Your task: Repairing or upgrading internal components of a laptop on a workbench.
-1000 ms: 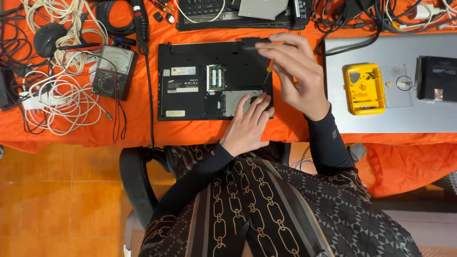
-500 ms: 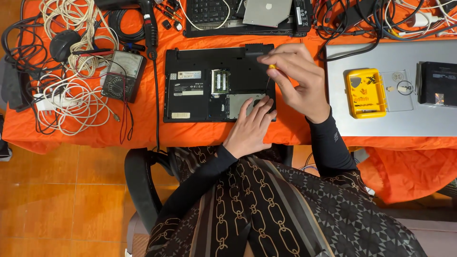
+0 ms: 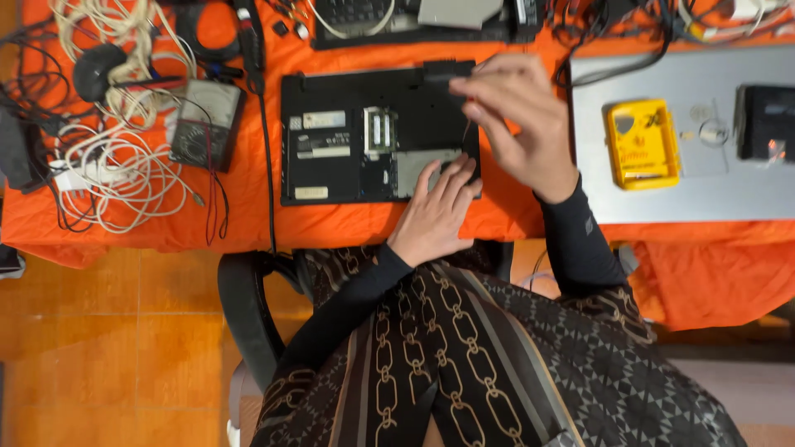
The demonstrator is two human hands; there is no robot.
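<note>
A black laptop [image 3: 348, 136] lies upside down on the orange-covered table [image 3: 248, 219], with a memory slot and a silver panel [image 3: 418, 170] exposed. My left hand [image 3: 435, 211] rests flat on the laptop's near right corner, fingertips on the silver panel. Above the laptop's right edge, my right hand [image 3: 522, 124] is closed on a small screwdriver [image 3: 466, 132]. Only its thin shaft shows below the fingers, pointing down at the laptop's base.
A multimeter [image 3: 203, 124], tangled white cables [image 3: 108, 170] and a black mouse [image 3: 95, 70] lie at the left. At the right a silver laptop [image 3: 704, 190] carries a yellow box [image 3: 642, 145] and a black device [image 3: 766, 124]. A keyboard [image 3: 364, 12] sits behind. Chair arm [image 3: 248, 306] below.
My right hand has curled tighter over the screwdriver, hiding its yellow handle. The left hand stays on the laptop. The view has shifted slightly.
</note>
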